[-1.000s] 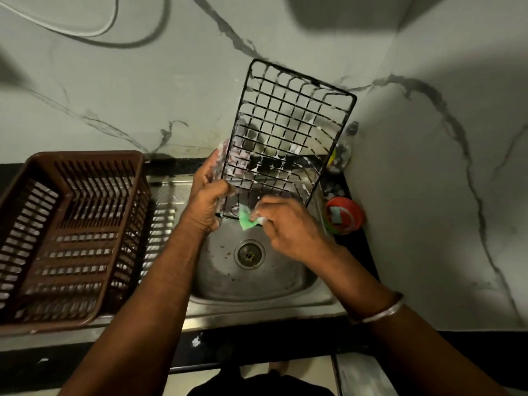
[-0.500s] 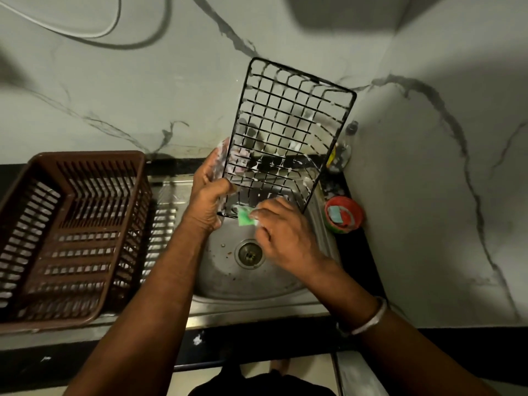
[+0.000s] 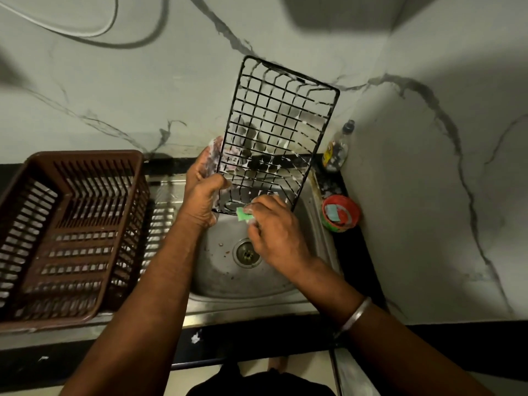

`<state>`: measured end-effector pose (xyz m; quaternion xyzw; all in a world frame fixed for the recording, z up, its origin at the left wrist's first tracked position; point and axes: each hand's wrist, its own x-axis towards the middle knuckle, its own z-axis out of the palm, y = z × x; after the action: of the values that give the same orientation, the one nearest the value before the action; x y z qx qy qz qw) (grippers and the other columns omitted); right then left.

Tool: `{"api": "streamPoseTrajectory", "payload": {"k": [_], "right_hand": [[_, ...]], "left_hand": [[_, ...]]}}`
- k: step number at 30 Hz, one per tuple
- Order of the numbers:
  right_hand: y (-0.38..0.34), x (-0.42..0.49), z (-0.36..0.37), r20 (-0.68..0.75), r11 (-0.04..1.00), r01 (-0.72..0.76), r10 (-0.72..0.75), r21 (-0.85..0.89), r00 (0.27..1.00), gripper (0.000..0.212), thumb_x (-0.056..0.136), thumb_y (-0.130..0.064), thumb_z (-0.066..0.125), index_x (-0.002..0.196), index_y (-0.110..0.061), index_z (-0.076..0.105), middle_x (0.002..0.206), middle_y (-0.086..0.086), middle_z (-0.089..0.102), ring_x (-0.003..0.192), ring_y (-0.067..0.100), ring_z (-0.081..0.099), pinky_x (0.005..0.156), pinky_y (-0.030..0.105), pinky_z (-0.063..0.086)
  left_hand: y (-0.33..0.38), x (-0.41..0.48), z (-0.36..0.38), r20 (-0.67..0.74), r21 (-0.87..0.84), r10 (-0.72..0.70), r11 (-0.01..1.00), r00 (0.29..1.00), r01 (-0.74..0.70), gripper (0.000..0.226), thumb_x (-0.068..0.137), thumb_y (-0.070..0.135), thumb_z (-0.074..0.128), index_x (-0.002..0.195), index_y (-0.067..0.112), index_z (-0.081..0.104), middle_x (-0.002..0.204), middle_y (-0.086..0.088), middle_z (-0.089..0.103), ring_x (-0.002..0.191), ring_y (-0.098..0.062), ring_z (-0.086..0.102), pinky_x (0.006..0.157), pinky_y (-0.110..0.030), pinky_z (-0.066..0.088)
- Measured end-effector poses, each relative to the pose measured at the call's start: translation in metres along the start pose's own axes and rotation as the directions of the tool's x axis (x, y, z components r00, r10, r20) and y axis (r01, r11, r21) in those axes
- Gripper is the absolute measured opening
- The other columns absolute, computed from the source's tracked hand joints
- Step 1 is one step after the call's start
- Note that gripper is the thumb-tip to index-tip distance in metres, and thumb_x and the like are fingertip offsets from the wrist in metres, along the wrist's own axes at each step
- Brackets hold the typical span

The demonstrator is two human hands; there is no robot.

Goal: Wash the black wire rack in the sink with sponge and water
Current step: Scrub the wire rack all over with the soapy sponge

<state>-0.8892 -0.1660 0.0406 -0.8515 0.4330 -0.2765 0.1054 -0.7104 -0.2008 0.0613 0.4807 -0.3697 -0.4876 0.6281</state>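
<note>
The rack [image 3: 277, 135] stood nearly upright over the back half of the sink [image 3: 225, 270], its lower edge just above the bowl and its top leaning towards the wall [image 3: 114, 95]. The left hand [image 3: 204, 192] gripped the rack's lower left side, fingers curled round the frame. The right hand [image 3: 274, 230] pinched a green sponge [image 3: 243, 214] and pressed it against the rack's bottom edge.

White suds clung to wires across the middle and upper grid, so the soaping looked well advanced, with the bottom edge as the part in hand. No stream of water showed, and the foam was not yet washed off. By my reading, the rinse and perhaps the far face were left. Bits of dirt lay in the bowl near the drain [image 3: 247, 251].

Room was tight at the sides. A brown basket [image 3: 71, 224] sat on the drainboard just beside the sink's left rim, near the left forearm. On the right, a red tub [image 3: 340, 214] stood on the counter by the sink's right rim, and a bottle [image 3: 337, 147] filled the back right corner, just beside the rack's right edge. The rack's top right corner was near the side wall. The freest room lay down into the bowl and towards the front rim, so turning the rack would probably go best there.
</note>
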Motion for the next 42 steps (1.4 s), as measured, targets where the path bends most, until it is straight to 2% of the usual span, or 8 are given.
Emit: {"api": "streamPoseTrajectory", "payload": {"k": [5, 11, 17, 24, 28, 30, 37, 42], "right_hand": [[0.023, -0.013, -0.008, 0.027, 0.985, 0.060, -0.056, -0.160, 0.998, 0.026, 0.087, -0.010, 0.076, 0.112, -0.008, 0.071, 0.112, 0.008, 0.067, 0.103, 0.026, 0.061, 0.089, 0.041, 0.055], [0.015, -0.012, 0.001, -0.111, 0.979, 0.044, -0.067, -0.197, 0.992, 0.027, 0.082, -0.009, 0.080, 0.103, -0.008, 0.064, 0.102, 0.011, 0.067, 0.094, 0.028, 0.062, 0.085, 0.040, 0.056], [-0.029, 0.010, 0.012, -0.325, 0.998, 0.039, -0.024, 0.040, 0.946, 0.009, 0.092, -0.001, 0.063, 0.101, -0.001, 0.062, 0.099, 0.017, 0.062, 0.090, 0.031, 0.057, 0.079, 0.042, 0.049], [-0.043, 0.015, 0.012, -0.104, 0.992, -0.065, 0.077, 0.112, 0.992, 0.012, 0.090, -0.006, 0.069, 0.102, -0.005, 0.068, 0.100, 0.010, 0.067, 0.090, 0.026, 0.063, 0.073, 0.039, 0.056], [-0.029, 0.038, -0.013, 0.247, 0.796, -0.453, 0.383, 0.400, 0.890, 0.014, 0.093, -0.012, 0.077, 0.107, -0.015, 0.077, 0.101, 0.000, 0.077, 0.082, 0.009, 0.072, 0.070, 0.029, 0.063], [-0.020, 0.053, -0.015, 0.207, 0.728, -0.556, 0.519, 0.402, 0.829, 0.018, 0.094, -0.014, 0.077, 0.111, -0.016, 0.076, 0.103, -0.003, 0.075, 0.077, 0.004, 0.071, 0.059, 0.016, 0.057], [-0.026, 0.077, 0.021, -0.054, 0.909, -0.361, 0.379, 0.206, 0.924, 0.011, 0.093, -0.005, 0.072, 0.087, -0.013, 0.076, 0.082, 0.004, 0.073, 0.071, 0.020, 0.069, 0.062, 0.041, 0.062], [-0.008, 0.079, 0.008, 0.318, 0.907, -0.398, 0.340, 0.137, 0.885, 0.012, 0.092, -0.005, 0.075, 0.100, -0.014, 0.076, 0.110, 0.004, 0.069, 0.097, 0.018, 0.068, 0.083, 0.038, 0.063]], "left_hand": [[0.001, 0.003, -0.009, -0.016, -0.041, -0.040, 0.998, 0.999, 0.039, 0.082, 0.069, -0.002, 0.059, 0.149, 0.017, 0.061, 0.158, -0.029, 0.047, 0.143, -0.058, 0.043, 0.082, -0.043, 0.060], [0.007, 0.003, -0.001, 0.005, -0.031, -0.056, 0.998, 0.998, 0.056, 0.071, 0.076, 0.016, 0.073, 0.144, 0.035, 0.063, 0.150, 0.002, 0.061, 0.129, -0.022, 0.063, 0.092, -0.044, 0.060], [-0.018, 0.001, 0.014, -0.123, -0.314, -0.170, 0.941, 0.978, 0.124, 0.061, 0.075, 0.011, 0.073, 0.133, 0.003, 0.056, 0.099, -0.009, 0.071, 0.087, -0.025, 0.068, 0.075, -0.037, 0.058], [-0.024, -0.018, 0.023, -0.133, -0.458, -0.273, 0.869, 0.953, 0.185, 0.026, 0.091, 0.018, 0.059, 0.069, 0.015, 0.071, 0.063, 0.001, 0.063, 0.051, -0.015, 0.058, 0.048, -0.021, 0.048], [-0.031, -0.014, 0.010, -0.141, -0.524, -0.261, 0.838, 0.955, 0.152, 0.019, 0.082, 0.026, 0.066, 0.094, 0.013, 0.069, 0.081, -0.003, 0.069, 0.068, -0.021, 0.065, 0.059, -0.029, 0.054], [-0.034, -0.017, 0.013, -0.145, -0.461, -0.248, 0.873, 0.958, 0.156, 0.029, 0.084, 0.032, 0.068, 0.104, 0.011, 0.071, 0.094, -0.008, 0.072, 0.082, -0.026, 0.069, 0.068, -0.034, 0.058], [-0.035, -0.023, 0.036, -0.098, -0.479, -0.195, 0.869, 0.976, 0.125, 0.037, 0.079, 0.040, 0.078, 0.103, 0.013, 0.071, 0.097, -0.008, 0.065, 0.091, -0.023, 0.063, 0.083, -0.037, 0.051], [-0.037, -0.019, 0.025, -0.163, -0.499, -0.167, 0.864, 0.972, 0.064, 0.034, 0.091, 0.044, 0.070, 0.105, 0.013, 0.073, 0.098, -0.008, 0.070, 0.088, -0.025, 0.067, 0.080, -0.037, 0.056]]}}
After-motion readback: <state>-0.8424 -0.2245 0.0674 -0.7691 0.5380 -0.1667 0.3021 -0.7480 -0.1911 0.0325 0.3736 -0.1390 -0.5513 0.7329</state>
